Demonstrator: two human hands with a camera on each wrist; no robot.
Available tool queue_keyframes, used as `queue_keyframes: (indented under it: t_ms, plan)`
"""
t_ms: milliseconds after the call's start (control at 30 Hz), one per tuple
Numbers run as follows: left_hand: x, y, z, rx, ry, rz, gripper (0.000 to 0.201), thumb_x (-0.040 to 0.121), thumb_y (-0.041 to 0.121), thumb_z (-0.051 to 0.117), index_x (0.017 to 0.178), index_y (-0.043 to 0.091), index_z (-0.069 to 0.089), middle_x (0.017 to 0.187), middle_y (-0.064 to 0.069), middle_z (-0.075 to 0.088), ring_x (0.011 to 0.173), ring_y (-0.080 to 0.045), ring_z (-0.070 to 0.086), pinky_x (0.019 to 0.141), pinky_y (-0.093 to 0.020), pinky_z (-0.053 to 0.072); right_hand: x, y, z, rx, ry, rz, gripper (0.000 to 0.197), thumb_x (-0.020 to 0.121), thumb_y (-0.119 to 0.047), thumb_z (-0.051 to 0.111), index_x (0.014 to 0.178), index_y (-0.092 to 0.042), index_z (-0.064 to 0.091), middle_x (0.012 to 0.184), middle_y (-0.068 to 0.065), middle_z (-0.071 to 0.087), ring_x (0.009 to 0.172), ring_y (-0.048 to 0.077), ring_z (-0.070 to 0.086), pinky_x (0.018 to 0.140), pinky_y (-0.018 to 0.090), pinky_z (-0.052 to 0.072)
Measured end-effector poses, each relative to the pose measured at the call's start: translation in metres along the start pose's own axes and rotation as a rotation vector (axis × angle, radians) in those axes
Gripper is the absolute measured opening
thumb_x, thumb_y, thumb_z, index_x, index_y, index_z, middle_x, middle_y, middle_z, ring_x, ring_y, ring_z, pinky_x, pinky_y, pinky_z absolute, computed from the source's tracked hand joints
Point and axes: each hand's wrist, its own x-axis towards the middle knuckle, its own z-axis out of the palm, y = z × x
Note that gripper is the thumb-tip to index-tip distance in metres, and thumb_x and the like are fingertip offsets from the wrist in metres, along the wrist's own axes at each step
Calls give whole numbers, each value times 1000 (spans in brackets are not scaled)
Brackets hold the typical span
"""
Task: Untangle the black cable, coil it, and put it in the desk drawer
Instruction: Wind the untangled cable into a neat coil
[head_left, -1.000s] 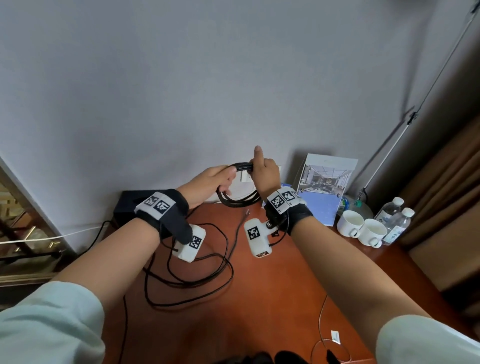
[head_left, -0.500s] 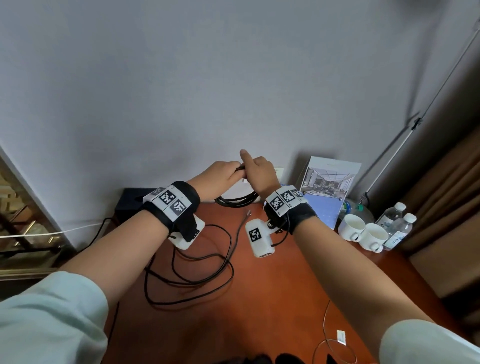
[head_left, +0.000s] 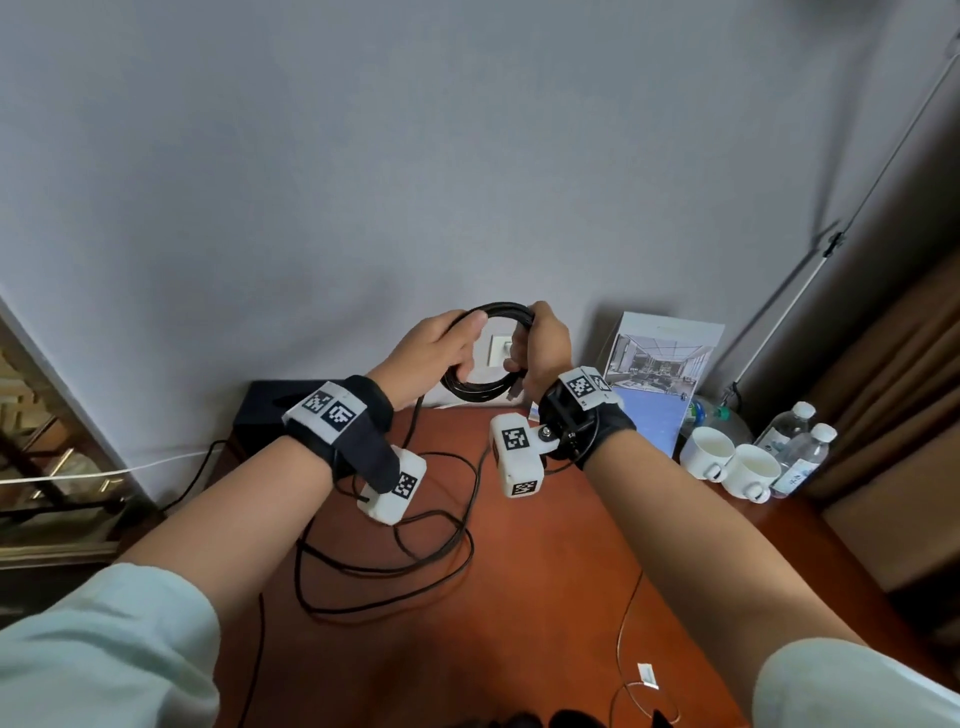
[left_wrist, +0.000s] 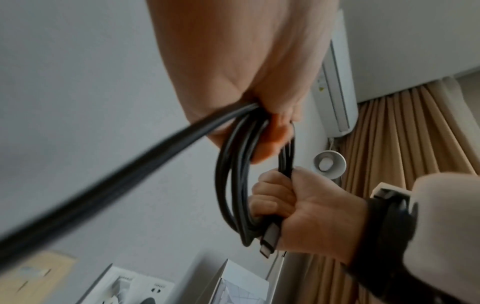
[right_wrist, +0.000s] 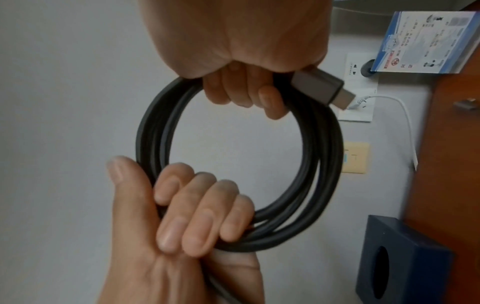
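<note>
A black cable is partly wound into a round coil (head_left: 485, 387) that I hold up in front of the wall, above the red-brown desk (head_left: 545, 597). My left hand (head_left: 447, 348) grips the coil's left side, fingers curled through the ring (right_wrist: 319, 164). My right hand (head_left: 540, 348) grips the right side in a fist (left_wrist: 298, 205), and a grey plug (right_wrist: 319, 86) sticks out beside it. The rest of the cable runs down from my left hand (left_wrist: 103, 174) and lies in loose loops (head_left: 389, 571) on the desk. No drawer is in view.
Two white cups (head_left: 727, 462), water bottles (head_left: 800, 447) and a standing brochure (head_left: 660, 374) sit at the desk's right rear. A dark blue box (right_wrist: 400, 257) stands at the left rear below a wall socket (head_left: 498, 351). A thin tagged wire (head_left: 644, 675) lies near the front edge.
Both hands have risen and moved apart, turning the coil upright into an open ring. The right index finger, straight a second ago, now curls round the coil.
</note>
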Motion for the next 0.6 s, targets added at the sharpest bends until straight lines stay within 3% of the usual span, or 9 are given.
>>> queue_keyframes:
  t_ms: [133, 233, 333, 400, 467, 533, 600]
  plan:
    - [9, 1, -2, -37, 55, -49, 39, 102, 32, 41, 67, 15, 36, 49, 11, 29, 45, -11, 29, 48, -27, 31, -2, 1, 0, -13, -69, 73, 37, 89, -20, 33, 53, -14, 34, 36, -4, 29, 32, 14, 20, 46, 25, 30]
    - [10, -1, -4, 43, -6, -107, 38, 100, 33, 43, 68, 14, 39, 52, 8, 30, 43, -11, 27, 44, -24, 26, -2, -5, 0, -248, -186, -9, 47, 94, -30, 35, 52, -10, 42, 37, -2, 38, 34, 17, 29, 48, 27, 38]
    - [11, 0, -2, 103, -51, -127, 34, 100, 32, 44, 75, 9, 44, 55, 3, 30, 44, -12, 26, 43, -23, 24, -4, -9, 5, -464, -160, -106, 50, 92, -39, 43, 51, -11, 49, 43, -2, 49, 41, 19, 39, 49, 27, 39]
    - [11, 2, 0, 46, -51, -111, 31, 100, 31, 45, 79, 9, 46, 55, 3, 28, 44, -12, 25, 43, -23, 22, -2, -9, 8, -437, -115, -91, 46, 90, -38, 46, 51, -12, 48, 45, -3, 48, 45, 20, 39, 49, 29, 36]
    - [9, 3, -1, 9, -28, -75, 33, 99, 32, 47, 76, 8, 47, 54, 1, 31, 45, -14, 30, 44, -25, 28, 0, -8, 8, -355, -74, -25, 40, 89, -33, 47, 55, -12, 47, 45, -3, 46, 43, 19, 37, 49, 29, 34]
    - [6, 1, -1, 15, 23, -45, 38, 99, 35, 47, 71, 10, 46, 55, 0, 35, 48, -17, 40, 53, -25, 40, -1, -5, 6, -160, -35, 32, 35, 88, -26, 44, 56, -12, 44, 41, -4, 40, 40, 17, 32, 45, 26, 29]
    - [2, -2, 1, -1, 67, -32, 40, 100, 36, 44, 67, 14, 41, 56, 0, 33, 51, -17, 42, 60, -25, 42, -2, -2, 2, 34, 3, 60, 31, 86, -19, 41, 55, -14, 39, 39, -4, 35, 36, 14, 24, 40, 22, 23]
